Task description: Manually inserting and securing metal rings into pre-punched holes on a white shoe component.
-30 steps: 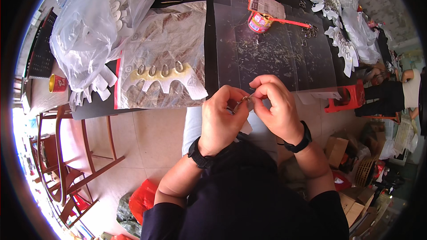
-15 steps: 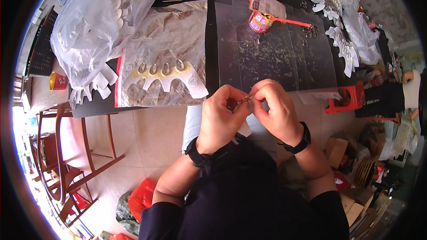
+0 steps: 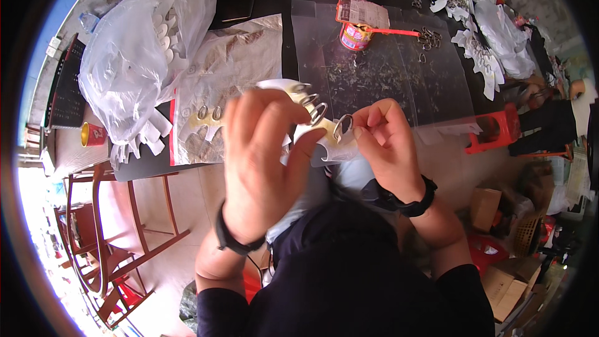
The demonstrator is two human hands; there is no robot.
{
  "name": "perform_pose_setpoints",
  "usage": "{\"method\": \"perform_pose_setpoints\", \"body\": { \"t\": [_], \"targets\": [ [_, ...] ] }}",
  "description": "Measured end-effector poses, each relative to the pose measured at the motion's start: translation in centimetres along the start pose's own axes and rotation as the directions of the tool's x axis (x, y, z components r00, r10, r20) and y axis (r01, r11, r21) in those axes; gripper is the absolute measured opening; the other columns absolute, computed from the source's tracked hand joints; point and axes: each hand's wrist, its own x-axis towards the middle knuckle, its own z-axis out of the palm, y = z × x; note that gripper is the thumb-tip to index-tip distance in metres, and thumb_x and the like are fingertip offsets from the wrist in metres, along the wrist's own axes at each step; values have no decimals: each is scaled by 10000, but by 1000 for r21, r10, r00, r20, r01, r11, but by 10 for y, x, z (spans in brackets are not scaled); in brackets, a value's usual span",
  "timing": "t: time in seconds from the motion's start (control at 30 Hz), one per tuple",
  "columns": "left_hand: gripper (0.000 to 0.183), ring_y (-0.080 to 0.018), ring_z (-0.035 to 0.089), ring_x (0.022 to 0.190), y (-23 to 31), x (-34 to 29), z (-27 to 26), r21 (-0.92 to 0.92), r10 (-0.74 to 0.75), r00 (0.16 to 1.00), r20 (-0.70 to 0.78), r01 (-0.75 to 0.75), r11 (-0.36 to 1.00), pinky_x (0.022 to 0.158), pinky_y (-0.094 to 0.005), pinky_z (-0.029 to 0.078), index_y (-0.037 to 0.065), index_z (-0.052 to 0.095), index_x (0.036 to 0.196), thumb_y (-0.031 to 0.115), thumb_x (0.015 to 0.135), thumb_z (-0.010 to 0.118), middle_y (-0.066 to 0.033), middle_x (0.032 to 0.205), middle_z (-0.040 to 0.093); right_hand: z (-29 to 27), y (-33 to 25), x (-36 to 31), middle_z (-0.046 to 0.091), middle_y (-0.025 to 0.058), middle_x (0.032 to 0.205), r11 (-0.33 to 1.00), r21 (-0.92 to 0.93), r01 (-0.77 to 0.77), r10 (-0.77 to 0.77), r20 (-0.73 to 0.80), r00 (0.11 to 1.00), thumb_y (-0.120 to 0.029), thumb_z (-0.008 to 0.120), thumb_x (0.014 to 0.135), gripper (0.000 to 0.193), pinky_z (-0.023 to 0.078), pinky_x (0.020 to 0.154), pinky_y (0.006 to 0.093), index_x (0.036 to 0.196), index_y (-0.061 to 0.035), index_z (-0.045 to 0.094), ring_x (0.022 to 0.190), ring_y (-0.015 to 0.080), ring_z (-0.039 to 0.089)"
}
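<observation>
A white strip (image 3: pixel 336 150) bearing metal rings (image 3: pixel 319 114) is raised nearer the wearer than the pink tin (image 3: pixel 355 39). The right hand (image 3: pixel 390 146) pinches its end (ring or backing, I cannot tell); the blurred left hand (image 3: pixel 261 146) curls beside it, grip unclear. Left of the tin bulges a plastic bag (image 3: pixel 121 65).
</observation>
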Motion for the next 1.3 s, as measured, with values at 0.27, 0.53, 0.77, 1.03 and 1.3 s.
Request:
{"method": "perform_pose_setpoints", "body": {
  "t": [0.27, 0.53, 0.77, 1.03, 1.3],
  "targets": [
    [105, -260, 532, 707, 2, -30, 69, -342, -423, 902, 89, 427, 837, 623, -331, 441, -10, 552, 826, -5, 780, 646, -123, 838, 517, 5, 14, -3, 523, 23, 866, 985, -158, 75, -95, -118, 988, 87, 539, 839, 215, 428, 606, 193, 937, -49, 405, 714, 30, 478],
    [123, -173, 536, 797, -14, -50, 109, -563, -250, 947, -201, 97, 821, 691, -264, 457, -5, 545, 850, -91, 787, 606, -97, 912, 520, -5, 16, 1, 553, 51, 881, 758, 584, -291, 434, -118, 893, 23, 534, 865, 161, 462, 693, 226, 949, -60, 424, 803, 88, 544],
    [116, -107, 547, 802, -3, -55, 112, -822, -565, 812, 145, 417, 388, 729, -235, 460, 0, 539, 918, -49, 835, 605, -48, 915, 549, -4, 44, -6, 508, 76, 934, 984, 60, 169, -156, -186, 970, 123, 500, 850, 212, 468, 712, 219, 948, -38, 402, 810, 83, 530],
    [72, -87, 551, 828, -14, -46, 105, -437, -339, 941, 25, 315, 842, 696, -230, 469, -12, 544, 927, -27, 868, 582, -36, 927, 582, -6, 47, -5, 529, 77, 902, 980, -118, 163, -182, -179, 967, 126, 506, 840, 227, 473, 697, 217, 954, -41, 402, 806, 93, 543],
    [62, -75, 545, 805, -12, -52, 114, -758, -586, 731, 349, 589, 282, 738, -227, 455, -3, 557, 936, 44, 899, 574, -24, 885, 596, -16, 43, -7, 514, 76, 906, 985, 82, 152, -137, -157, 978, 135, 505, 837, 247, 483, 752, 249, 953, -46, 382, 833, 124, 567]
  ]
}}
